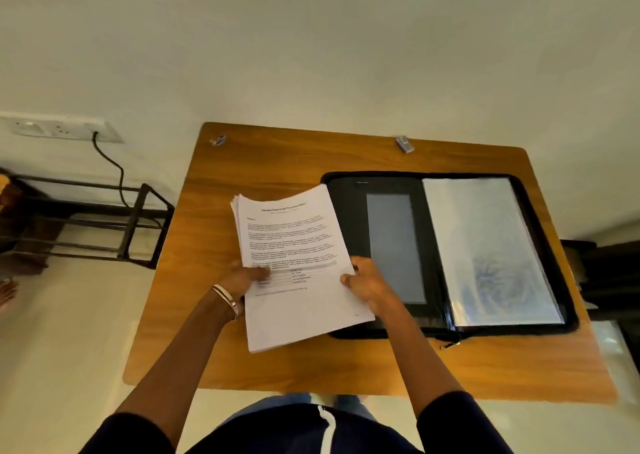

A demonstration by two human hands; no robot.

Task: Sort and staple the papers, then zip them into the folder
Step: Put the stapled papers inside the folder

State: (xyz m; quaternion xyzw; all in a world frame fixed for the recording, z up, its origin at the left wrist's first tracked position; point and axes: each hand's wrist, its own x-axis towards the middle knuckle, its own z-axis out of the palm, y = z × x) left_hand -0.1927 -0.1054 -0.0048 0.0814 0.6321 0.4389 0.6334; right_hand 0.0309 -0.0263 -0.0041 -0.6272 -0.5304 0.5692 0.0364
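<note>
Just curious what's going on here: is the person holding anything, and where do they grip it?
Both hands hold a stack of white printed papers: left hand on its left edge, right hand on its right edge.

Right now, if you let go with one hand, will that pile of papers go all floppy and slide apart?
Probably. The stack of papers looks loose: its far-left corner is fanned, so sheets could slip. Both the left hand and right hand hold it, suggesting it would droop from one side. No staple is visible.
</note>
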